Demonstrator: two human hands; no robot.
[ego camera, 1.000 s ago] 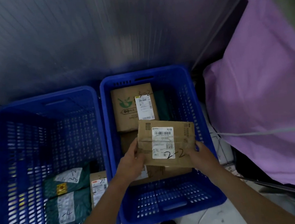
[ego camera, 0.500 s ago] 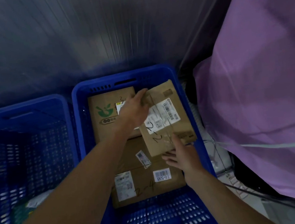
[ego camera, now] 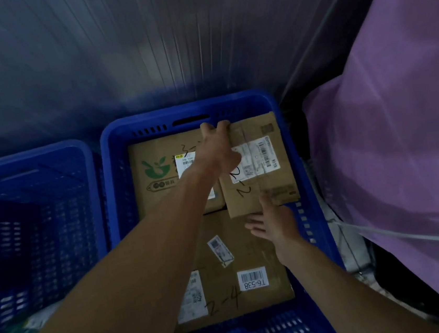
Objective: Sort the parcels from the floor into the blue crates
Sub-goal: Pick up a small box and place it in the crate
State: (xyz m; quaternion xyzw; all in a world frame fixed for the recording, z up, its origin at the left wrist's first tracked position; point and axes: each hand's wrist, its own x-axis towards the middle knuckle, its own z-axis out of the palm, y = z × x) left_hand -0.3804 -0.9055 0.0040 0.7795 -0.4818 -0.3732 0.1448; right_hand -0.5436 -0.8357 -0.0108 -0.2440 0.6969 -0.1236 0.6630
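Note:
A brown cardboard parcel marked 2-2 (ego camera: 261, 169) lies in the far right corner of the right blue crate (ego camera: 119, 161). My left hand (ego camera: 217, 146) grips the parcel's far left corner, fingers curled over its edge. At the parcel's near edge my right hand (ego camera: 272, 222) has its fingers spread, the fingertips touching it. Beside it on the left sits a box with a green logo marked 3-2 (ego camera: 159, 178). A larger flat box marked 2-4 (ego camera: 241, 268) fills the near part of the crate.
A second blue crate (ego camera: 35, 214) stands to the left, with green-wrapped packets barely visible at its bottom left. A purple sheet (ego camera: 402, 145) covers a bulky mass on the right. A ribbed metal wall rises behind the crates.
The 2-2 parcel went from being held above the crate in both hands to lying in its far right corner, turned a quarter. My right hand has loosened from it.

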